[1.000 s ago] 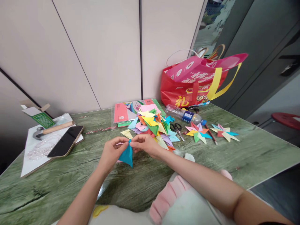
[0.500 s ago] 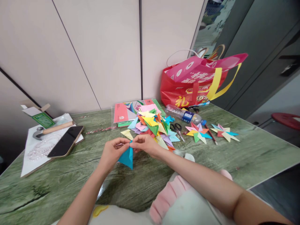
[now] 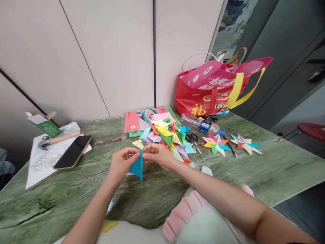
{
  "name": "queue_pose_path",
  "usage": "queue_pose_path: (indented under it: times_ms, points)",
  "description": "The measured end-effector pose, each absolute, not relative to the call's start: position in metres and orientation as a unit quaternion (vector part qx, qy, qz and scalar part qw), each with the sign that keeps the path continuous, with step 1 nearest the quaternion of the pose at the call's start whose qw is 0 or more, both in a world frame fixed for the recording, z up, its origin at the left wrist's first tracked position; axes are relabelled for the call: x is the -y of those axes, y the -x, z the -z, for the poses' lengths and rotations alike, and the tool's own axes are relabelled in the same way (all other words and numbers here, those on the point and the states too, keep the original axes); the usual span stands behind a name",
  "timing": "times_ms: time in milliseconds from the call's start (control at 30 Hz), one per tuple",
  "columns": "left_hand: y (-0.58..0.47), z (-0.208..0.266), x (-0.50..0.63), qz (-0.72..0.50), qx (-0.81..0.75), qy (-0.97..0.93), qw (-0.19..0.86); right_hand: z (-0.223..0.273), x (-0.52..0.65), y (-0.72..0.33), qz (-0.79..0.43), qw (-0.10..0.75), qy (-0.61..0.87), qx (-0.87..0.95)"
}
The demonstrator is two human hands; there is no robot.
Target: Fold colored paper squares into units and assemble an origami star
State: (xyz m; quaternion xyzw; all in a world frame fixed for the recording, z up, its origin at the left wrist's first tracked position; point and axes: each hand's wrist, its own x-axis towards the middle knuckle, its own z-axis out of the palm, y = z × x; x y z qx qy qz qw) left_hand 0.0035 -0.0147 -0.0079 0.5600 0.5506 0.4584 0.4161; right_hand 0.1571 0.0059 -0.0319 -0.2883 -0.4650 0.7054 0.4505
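A folded piece of blue origami paper (image 3: 137, 168) hangs point-down between my hands, above the table's near part. My left hand (image 3: 124, 162) pinches its upper left side, thumb on top. From the right, my right hand (image 3: 155, 156) grips the top edge between thumb and fingers. A bit of pink paper (image 3: 130, 174) shows just behind the blue piece. Beyond my hands lies a heap of folded coloured paper pieces (image 3: 165, 131). Two many-coloured paper stars (image 3: 216, 144) lie flat to the right.
Scissors (image 3: 194, 142), a plastic bottle (image 3: 203, 125) and a pencil (image 3: 230, 146) lie right of the heap. Behind stands a red gift bag (image 3: 203, 93). A paper pack (image 3: 133, 122) lies under the heap. At left are a phone (image 3: 73, 152), a hammer (image 3: 62, 138) and a small box (image 3: 48, 127).
The blue paper has turned slightly and looks narrower, its lower tip a little higher. Both hands keep their pinch on it. The whole view has shifted slightly.
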Motion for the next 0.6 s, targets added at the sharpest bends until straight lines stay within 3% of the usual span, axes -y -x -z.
queue_pose_path:
  times_ms: [600]
  points:
    - [-0.0049,0.0044,0.0176,-0.442,-0.532,-0.576,0.436,0.0326,-0.0069,-0.1602,-0.696,0.435,0.309,0.480]
